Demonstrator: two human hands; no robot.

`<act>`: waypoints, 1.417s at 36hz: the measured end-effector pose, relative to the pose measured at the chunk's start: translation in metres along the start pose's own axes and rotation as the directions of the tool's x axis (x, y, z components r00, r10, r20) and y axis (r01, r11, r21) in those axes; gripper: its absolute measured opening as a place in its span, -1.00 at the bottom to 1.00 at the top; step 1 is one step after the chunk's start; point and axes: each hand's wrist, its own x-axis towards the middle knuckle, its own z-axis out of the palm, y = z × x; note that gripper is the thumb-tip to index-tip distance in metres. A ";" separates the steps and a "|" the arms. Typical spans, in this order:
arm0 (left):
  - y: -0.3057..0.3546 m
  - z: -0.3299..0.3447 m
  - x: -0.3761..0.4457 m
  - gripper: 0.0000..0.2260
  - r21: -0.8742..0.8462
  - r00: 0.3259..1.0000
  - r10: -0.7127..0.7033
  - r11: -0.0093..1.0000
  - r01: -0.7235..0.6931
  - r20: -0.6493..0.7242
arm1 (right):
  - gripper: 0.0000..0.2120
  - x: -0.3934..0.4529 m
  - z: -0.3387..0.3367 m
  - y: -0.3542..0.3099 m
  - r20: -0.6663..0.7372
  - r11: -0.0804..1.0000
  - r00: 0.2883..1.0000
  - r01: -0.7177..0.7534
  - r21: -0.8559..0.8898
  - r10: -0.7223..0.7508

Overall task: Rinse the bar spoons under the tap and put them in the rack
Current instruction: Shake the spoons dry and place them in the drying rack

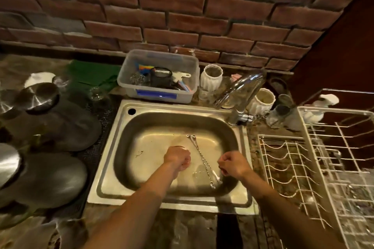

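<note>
Two long twisted-stem bar spoons (202, 157) lie side by side on the floor of the steel sink (113, 147), running from the back middle to the front right. My left hand (178, 156) hovers over the sink's middle, fingers curled, holding nothing that I can see. My right hand (232, 162) is just right of the spoons, fingers loosely curled and not touching them. The chrome tap (240, 91) arches over the sink's back right corner; no water is visible. The white wire rack (323, 157) stands to the right of the sink.
A clear plastic tub (162, 95) of small tools sits behind the sink. Two white ribbed cups (211, 77) and a few glasses (279, 113) crowd around the tap base. Steel shakers and dark round lids (50, 123) fill the counter at the left. A brick wall rises behind.
</note>
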 end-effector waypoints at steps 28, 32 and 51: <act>-0.045 0.063 0.167 -0.74 -0.246 0.982 -0.178 0.956 0.157 -0.065 | -0.92 0.121 0.092 0.055 -0.044 0.963 0.999 -0.013 -0.269 0.001; -0.042 0.069 0.178 -0.75 -0.219 0.972 -0.199 0.961 0.169 -0.126 | -0.89 0.122 0.095 0.061 -0.049 0.959 0.999 -0.008 -0.282 -0.006; -0.042 0.066 0.183 -0.87 -0.383 0.969 -0.240 0.902 0.199 -0.063 | -0.83 0.115 0.101 0.066 -0.079 0.955 0.993 0.057 -0.293 -0.084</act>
